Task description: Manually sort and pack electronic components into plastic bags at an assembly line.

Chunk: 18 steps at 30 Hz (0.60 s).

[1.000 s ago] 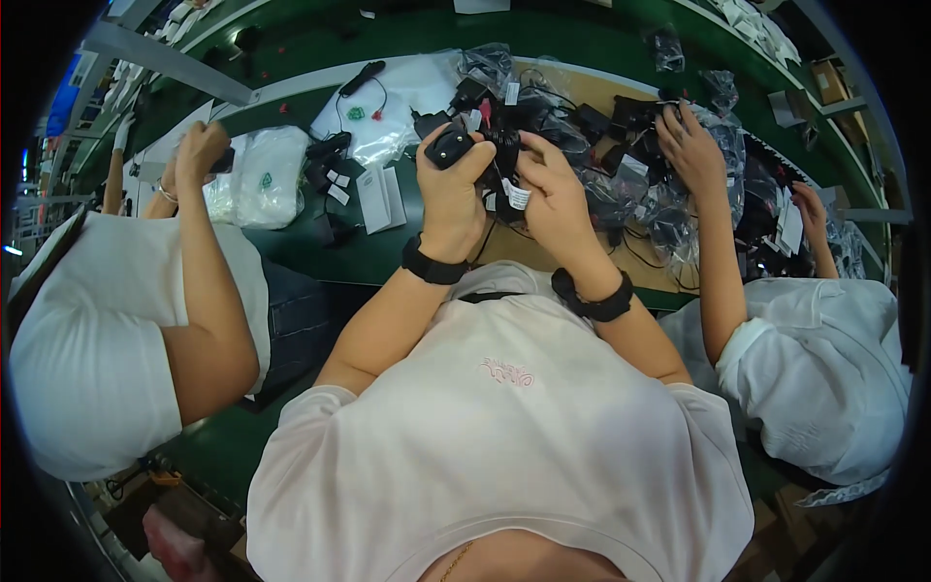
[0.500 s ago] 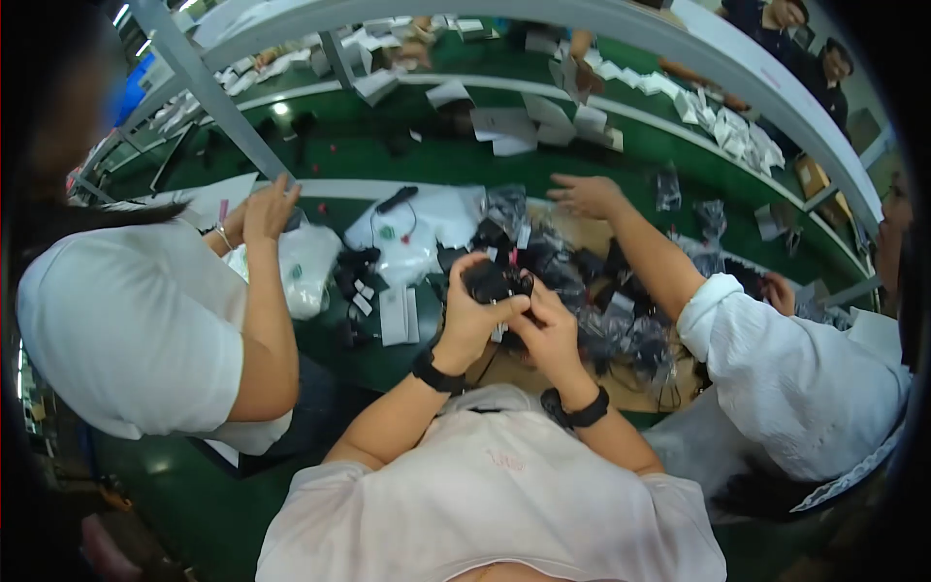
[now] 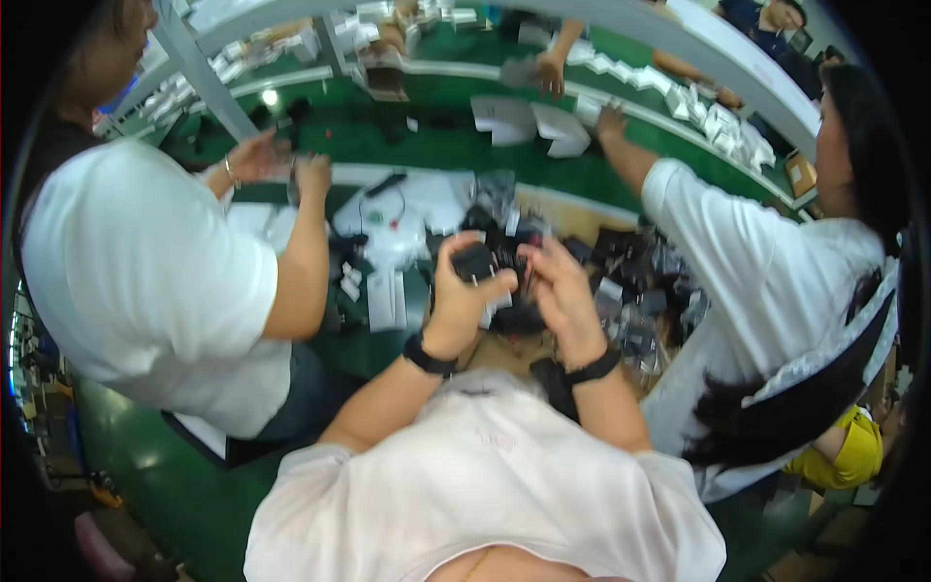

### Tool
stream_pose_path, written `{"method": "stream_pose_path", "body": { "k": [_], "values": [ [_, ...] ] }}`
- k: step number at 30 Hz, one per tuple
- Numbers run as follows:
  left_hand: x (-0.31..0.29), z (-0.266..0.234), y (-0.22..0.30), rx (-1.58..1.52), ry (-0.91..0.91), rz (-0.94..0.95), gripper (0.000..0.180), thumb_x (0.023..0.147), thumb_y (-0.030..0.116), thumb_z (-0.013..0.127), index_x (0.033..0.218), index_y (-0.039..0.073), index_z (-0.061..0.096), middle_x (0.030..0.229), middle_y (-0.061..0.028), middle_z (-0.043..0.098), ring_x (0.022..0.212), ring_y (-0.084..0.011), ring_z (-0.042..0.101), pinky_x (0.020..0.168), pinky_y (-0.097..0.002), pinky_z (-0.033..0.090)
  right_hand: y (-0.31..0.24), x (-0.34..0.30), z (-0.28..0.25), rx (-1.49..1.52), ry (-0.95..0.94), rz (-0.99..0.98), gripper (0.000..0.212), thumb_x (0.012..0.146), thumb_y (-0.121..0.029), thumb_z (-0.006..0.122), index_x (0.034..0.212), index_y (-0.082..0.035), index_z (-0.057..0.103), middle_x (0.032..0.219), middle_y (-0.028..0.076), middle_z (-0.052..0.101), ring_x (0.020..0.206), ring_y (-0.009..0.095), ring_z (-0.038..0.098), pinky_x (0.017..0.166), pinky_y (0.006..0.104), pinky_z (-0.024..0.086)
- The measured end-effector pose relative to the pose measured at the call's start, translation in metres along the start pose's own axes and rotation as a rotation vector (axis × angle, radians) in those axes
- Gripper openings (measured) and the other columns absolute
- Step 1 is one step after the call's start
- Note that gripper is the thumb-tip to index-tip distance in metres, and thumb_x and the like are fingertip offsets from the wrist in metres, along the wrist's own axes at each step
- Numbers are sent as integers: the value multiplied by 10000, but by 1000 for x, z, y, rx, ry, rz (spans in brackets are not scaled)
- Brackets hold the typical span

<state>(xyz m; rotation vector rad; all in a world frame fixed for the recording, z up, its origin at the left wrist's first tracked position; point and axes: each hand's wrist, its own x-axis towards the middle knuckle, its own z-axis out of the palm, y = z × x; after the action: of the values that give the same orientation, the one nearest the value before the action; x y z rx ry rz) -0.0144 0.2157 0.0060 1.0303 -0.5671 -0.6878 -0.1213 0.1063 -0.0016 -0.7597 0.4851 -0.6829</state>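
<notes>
My left hand (image 3: 453,308) is closed around a black power adapter (image 3: 473,261), a small block with two pale prongs, held above the workbench. Close beside it, my right hand (image 3: 570,303) has bent fingers, blurred, near dark coiled cable (image 3: 508,256); what they pinch is hard to make out. Beyond and right of my hands lies a heap of dark items in clear bags (image 3: 635,335). Clear plastic bags (image 3: 398,228) lie at the far left of my hands, with a black cable on top. White cards (image 3: 387,303) rest on the green surface left of my left wrist.
One co-worker in white (image 3: 155,291) stands at my left, both hands raised over the bench. Another in white (image 3: 756,262) on my right reaches across the green conveyor (image 3: 378,136) toward white open boxes (image 3: 561,131). A grey metal frame (image 3: 465,12) spans overhead.
My hands have drawn apart a little, the right moving right. The right co-worker has leaned forward, reaching farther over the conveyor. The left co-worker's hands have shifted and parted.
</notes>
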Motion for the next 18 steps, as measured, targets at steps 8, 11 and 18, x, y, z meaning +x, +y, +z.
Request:
{"method": "stream_pose_path", "body": {
  "k": [8, 11, 18],
  "values": [
    [10, 0, 23, -268, 73, -137, 594, 618, -82, 699, 1100, 18, 368, 899, -58, 503, 768, -151, 560, 677, -259, 496, -4, -47, 41, -490, -126, -251, 473, 798, 95, 463, 1261, 25, 395, 1149, 112, 547, 1017, 120, 531, 875, 214, 400],
    [11, 5, 18, -224, 22, -143, 602, 618, -62, 713, 1103, 24, 367, 920, -60, 505, 800, -132, 544, 716, -245, 480, 6, -47, 35, -470, -72, -271, 449, 808, 104, 423, 1252, 40, 399, 1195, 124, 512, 1096, 152, 493, 900, 217, 378],
    [10, 21, 13, -64, 184, -62, 633, 627, -34, 730, 1122, 24, 339, 963, -67, 487, 801, -124, 536, 728, -241, 476, 9, -47, 35, 186, -78, -34, 437, 837, 83, 370, 1272, 57, 350, 1271, 159, 425, 1163, 204, 428, 959, 295, 352]
  ]
}}
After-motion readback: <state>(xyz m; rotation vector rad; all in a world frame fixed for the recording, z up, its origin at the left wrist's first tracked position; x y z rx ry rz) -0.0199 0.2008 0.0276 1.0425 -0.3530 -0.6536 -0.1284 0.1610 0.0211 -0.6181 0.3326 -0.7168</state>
